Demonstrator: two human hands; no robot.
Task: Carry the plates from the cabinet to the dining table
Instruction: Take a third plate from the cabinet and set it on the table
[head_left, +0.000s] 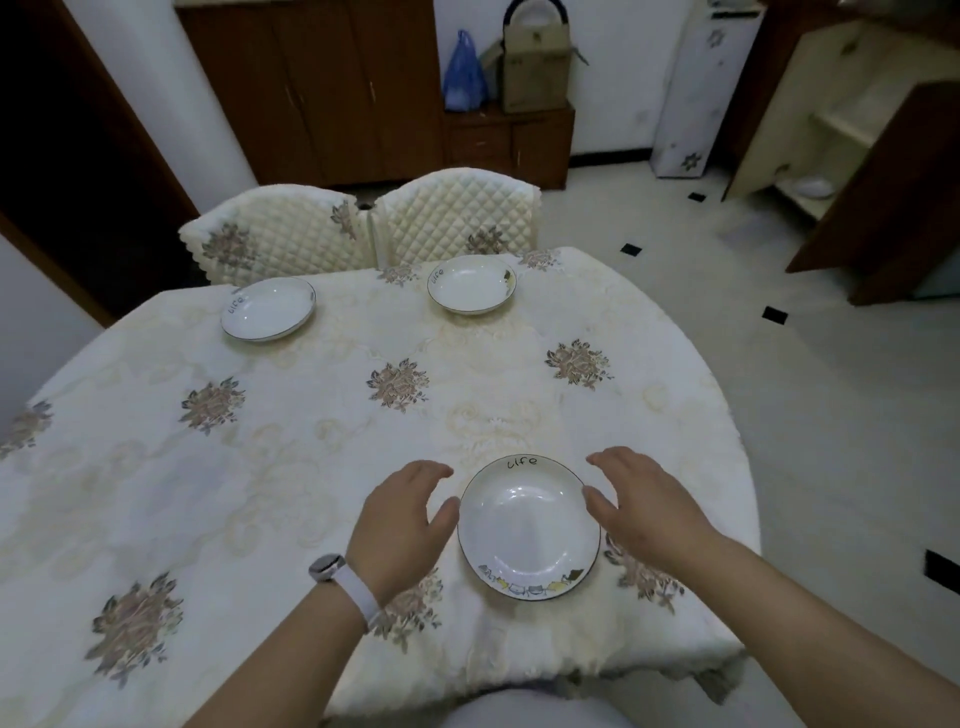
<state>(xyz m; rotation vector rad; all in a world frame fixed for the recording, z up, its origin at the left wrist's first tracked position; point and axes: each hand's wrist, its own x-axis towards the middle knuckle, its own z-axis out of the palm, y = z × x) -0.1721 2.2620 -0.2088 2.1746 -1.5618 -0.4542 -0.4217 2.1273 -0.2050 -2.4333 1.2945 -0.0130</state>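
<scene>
A white plate (527, 530) with a dark rim and the word "life" lies flat on the dining table (291, 447) near its front edge. My left hand (402, 519) hovers just left of this plate, fingers apart, the thumb close to the rim. My right hand (636, 506) is at the plate's right side, fingers spread, thumb near or touching the rim. Neither hand grips it. Two more matching plates rest at the far side: one at the back left (268, 308), one at the back middle (471, 285). The open cabinet (852, 156) stands at the right.
Two quilted cream chairs (363, 228) are pushed in at the table's far edge. A flowered cream cloth covers the table. A white bowl-like item (810, 187) sits on a low cabinet shelf. Tiled floor (805, 389) lies right of the table. A blue bag (464, 78) and a box stand on a low sideboard.
</scene>
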